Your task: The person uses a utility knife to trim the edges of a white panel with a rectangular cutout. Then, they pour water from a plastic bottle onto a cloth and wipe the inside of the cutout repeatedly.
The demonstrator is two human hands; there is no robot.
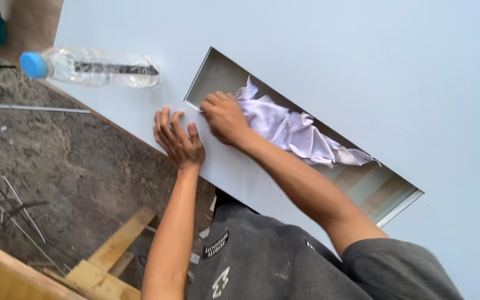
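The rag [293, 130], white and crumpled, lies along the near edge of the cutout [387, 191], a long rectangular opening in the pale panel [362, 55]. Most of the cloth trails down the length of the cutout; its upper end is bunched under the right hand [224, 116].

That hand sits at the cutout's top corner, fingers [213, 103] curled together over the rag and pressing it onto the edge. The left hand [178, 138] rests flat on the panel just beside the cutout, fingers spread, holding nothing.

A clear plastic bottle [98, 68] with a blue cap lies on its side on the panel, left of the cutout and near the panel's edge. Beyond that edge are dirt ground [56, 161], thin metal rods [20, 214] and timber offcuts [115, 250].

Risks, as I judge them: the cut edge looks sharp, so a hard rub could snag the cloth or nick the fingers. The loose tail could slip through the opening. The bottle, round and close to the edge, could roll off if the panel is jolted.
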